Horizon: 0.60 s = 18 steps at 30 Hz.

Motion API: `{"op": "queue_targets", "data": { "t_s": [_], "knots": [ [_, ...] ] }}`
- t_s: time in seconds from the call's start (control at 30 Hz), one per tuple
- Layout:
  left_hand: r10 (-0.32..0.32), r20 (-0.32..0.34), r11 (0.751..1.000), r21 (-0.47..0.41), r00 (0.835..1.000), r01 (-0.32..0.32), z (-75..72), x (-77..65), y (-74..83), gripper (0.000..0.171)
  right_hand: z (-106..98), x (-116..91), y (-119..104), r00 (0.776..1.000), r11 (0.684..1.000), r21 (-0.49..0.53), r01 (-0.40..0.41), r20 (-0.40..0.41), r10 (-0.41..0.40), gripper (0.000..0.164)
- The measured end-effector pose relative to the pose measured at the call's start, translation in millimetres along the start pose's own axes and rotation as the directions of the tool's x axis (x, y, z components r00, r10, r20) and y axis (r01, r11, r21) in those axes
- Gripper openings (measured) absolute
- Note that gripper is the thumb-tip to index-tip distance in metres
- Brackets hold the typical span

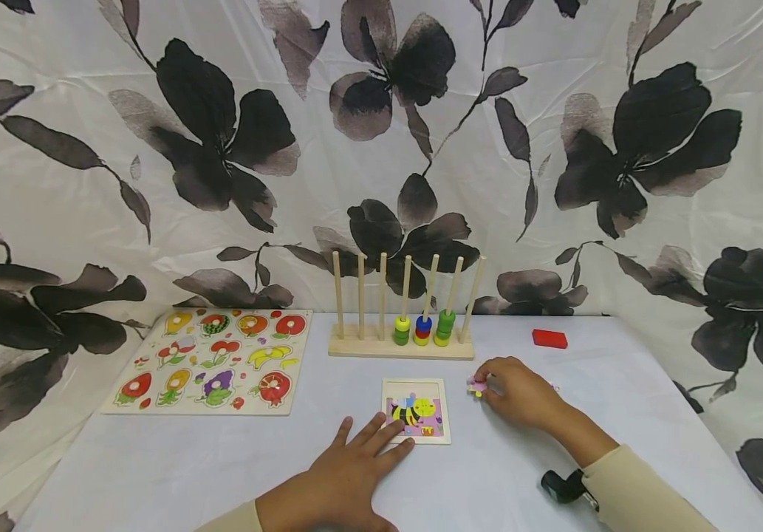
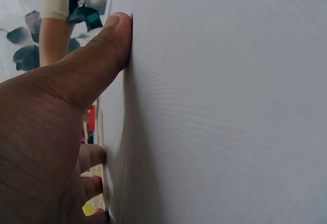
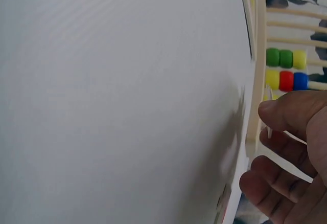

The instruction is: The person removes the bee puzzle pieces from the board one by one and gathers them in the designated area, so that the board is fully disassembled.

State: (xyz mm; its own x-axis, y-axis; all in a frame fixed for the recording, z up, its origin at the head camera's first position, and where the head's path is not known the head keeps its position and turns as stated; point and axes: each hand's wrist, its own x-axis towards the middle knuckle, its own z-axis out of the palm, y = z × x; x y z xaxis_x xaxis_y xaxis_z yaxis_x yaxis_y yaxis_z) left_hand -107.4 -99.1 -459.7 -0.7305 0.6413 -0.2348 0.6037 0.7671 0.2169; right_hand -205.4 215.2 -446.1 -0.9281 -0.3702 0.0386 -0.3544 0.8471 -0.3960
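A small wooden-framed jigsaw puzzle (image 1: 414, 380) with a yellow-and-black bee picture lies on the white table. My left hand (image 1: 353, 473) is spread flat, its fingertips over the left side and lower-left corner of the puzzle. In the left wrist view, the left thumb (image 2: 120, 35) lies straight against the white cloth. To the puzzle's right, my right hand (image 1: 521, 391) pinches a pink and yellow puzzle piece (image 1: 477, 387) between thumb and fingertips. The right wrist view shows that piece (image 3: 270, 124) as a thin edge, close over the table.
Behind the puzzle stands a wooden peg rack (image 1: 401, 349) with coloured rings on three pegs. A fruit puzzle board (image 1: 202, 408) lies at the back left, a red block (image 1: 549, 338) at the back right. A bit of pink (image 1: 555, 387) shows beyond the right wrist.
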Motion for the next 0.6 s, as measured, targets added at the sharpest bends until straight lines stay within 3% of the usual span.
{"op": "queue_targets", "data": {
  "t_s": [0.6],
  "knots": [
    [0.004,0.003,1.0,0.004,1.0,-0.004,0.3,-0.6,0.3,0.11,-25,-28,49,0.99,0.999,0.027,0.043,-0.132,-0.039,0.02]
  ]
}}
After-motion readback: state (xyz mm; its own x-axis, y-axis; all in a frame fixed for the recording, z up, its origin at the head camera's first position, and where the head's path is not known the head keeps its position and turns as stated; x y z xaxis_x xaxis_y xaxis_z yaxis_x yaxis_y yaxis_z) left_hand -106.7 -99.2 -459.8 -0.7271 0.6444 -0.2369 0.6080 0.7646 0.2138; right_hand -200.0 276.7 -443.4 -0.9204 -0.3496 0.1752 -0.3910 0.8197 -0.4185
